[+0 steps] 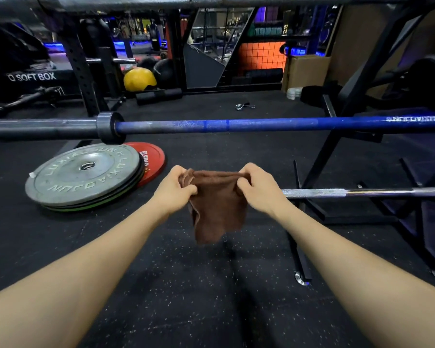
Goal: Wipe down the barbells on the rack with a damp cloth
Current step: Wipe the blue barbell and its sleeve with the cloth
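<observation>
Cloth [217, 209], brown and nappy like terry, hangs in front of the person, stretched along its top edge between both hands: the left hand [172, 189] pinches one bunched corner, the right hand [259, 188] the other. It touches no bar. Just beyond it runs the blue bar [261, 124], round, its paint scuffed pale, with a grey steel sleeve at the left. A chrome bar [362, 192] with a knurled section lies lower, to the right. No wiping shows; both bars look still to do. Grey rubber plates [83, 174] lie stacked on the speckled floor [186, 285] at left.
</observation>
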